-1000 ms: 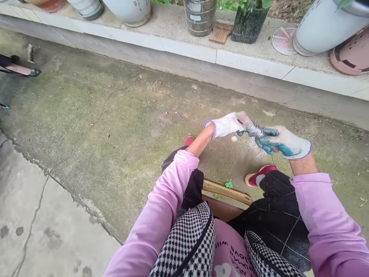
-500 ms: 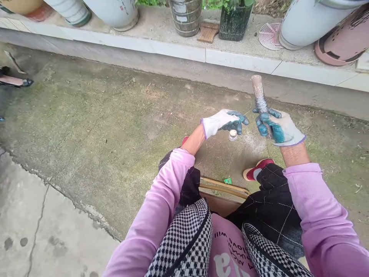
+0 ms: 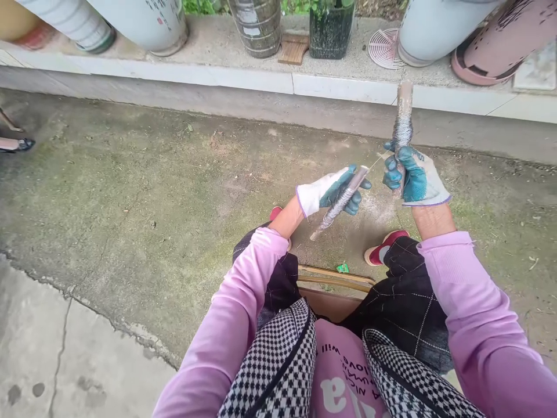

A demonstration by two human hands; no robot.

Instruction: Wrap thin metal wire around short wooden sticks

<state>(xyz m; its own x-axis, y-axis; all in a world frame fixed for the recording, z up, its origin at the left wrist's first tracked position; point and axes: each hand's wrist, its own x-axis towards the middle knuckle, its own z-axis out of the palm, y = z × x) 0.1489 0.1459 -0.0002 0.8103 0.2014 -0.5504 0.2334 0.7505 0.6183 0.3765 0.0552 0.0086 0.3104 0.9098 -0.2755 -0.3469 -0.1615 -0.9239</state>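
Observation:
My left hand (image 3: 335, 190), in a white glove with a teal coated palm, is closed round a thin stick wound with silvery-grey thread or wire (image 3: 342, 204). That stick is tilted, its top toward the right. In a matching glove, my right hand (image 3: 413, 174) grips a thicker wooden stick (image 3: 404, 110), nearly upright, with silvery strand wrapped round its middle. A fine strand (image 3: 378, 161) runs between the two sticks. Whether it is thread or wire, I cannot tell. Both hands are held above the ground, apart from each other.
A low tiled ledge (image 3: 348, 92) crosses the far side, with several pots (image 3: 256, 29), a brown wooden block (image 3: 293, 49) and a pink round grid (image 3: 386, 47) on it. A small green wrapper (image 3: 342, 267) lies near my feet. Another person's shoe (image 3: 17, 144) shows at the left edge.
My left hand has turned, so its stick, seen end-on before, now shows along its length. My right hand has risen slightly, its stick more upright. The whole view has shifted a little.

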